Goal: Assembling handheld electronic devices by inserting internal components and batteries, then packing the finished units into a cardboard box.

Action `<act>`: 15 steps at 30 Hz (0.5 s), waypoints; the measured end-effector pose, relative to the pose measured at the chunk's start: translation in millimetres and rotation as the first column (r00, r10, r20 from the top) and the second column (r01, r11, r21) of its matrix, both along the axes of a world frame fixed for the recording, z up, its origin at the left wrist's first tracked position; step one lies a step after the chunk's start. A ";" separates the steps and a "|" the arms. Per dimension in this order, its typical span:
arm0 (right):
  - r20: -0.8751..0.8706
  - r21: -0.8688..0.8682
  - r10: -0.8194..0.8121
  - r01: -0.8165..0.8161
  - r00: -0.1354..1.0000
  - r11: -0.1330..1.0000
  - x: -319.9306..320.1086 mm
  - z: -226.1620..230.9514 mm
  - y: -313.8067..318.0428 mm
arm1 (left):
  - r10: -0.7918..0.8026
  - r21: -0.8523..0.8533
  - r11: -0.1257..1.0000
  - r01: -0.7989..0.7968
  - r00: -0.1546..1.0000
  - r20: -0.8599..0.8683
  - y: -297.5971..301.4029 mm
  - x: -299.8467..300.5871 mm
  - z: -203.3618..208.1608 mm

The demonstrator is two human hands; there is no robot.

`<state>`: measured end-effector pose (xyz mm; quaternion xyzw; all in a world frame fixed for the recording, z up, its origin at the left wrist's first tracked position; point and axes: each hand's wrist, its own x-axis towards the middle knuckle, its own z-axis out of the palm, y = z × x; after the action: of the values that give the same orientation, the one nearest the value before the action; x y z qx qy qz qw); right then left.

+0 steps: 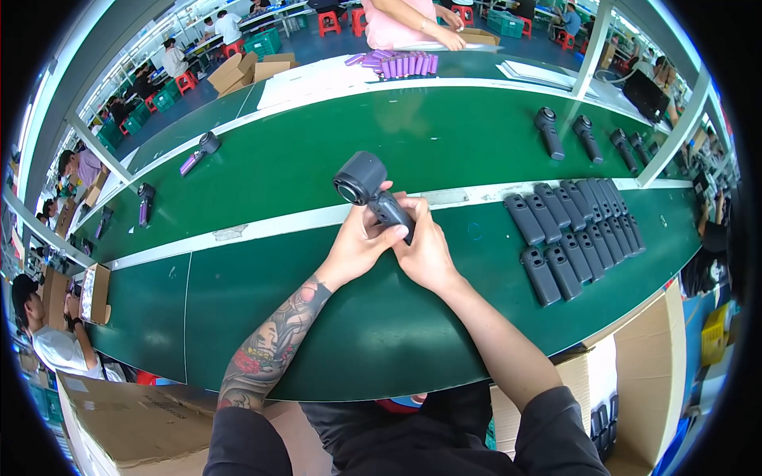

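A dark grey handheld fan (361, 176) with a round drum-shaped head is held up over the green bench by both of my hands. Its head points up and to the left, and its handle slants down to the right. My left hand (357, 247) closes on the lower left side of the handle, thumb laid across it. Around the right side and the handle's lower end wraps my right hand (427, 246). Part of the handle is hidden by the fingers. To the right, several loose grey handle shells (541, 276) lie in two rows on the bench.
Beyond a pale rail, a green conveyor belt (317, 143) carries more fans (549, 133), some with purple cells (190, 163) showing. A person in pink (405, 20) stands across, behind a pile of purple cells (405, 65). Open cardboard boxes (647, 381) stand by the near edge.
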<state>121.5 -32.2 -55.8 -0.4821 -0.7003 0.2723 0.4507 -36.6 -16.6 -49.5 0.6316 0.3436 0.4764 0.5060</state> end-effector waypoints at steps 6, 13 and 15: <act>0.097 -0.024 -0.047 0.050 0.994 0.998 -3.9 -0.8 -3.5 | 0.044 0.083 0.996 -0.035 0.992 -0.117 -1.9 6.0 -6.5; -0.663 -0.186 0.150 -0.355 0.733 0.916 2.6 -8.5 10.2 | 0.013 -0.201 0.979 -0.035 0.994 -0.113 6.7 3.4 4.2; -0.862 -0.226 0.140 -0.616 0.488 0.755 17.4 2.0 13.1 | 0.097 -0.197 0.977 -0.082 0.993 0.072 11.0 -2.7 -4.9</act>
<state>138.9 -19.1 -53.8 -0.2308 -0.4109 0.7294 0.4958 -39.3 -5.7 -54.3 0.5434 0.3956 0.4883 0.5566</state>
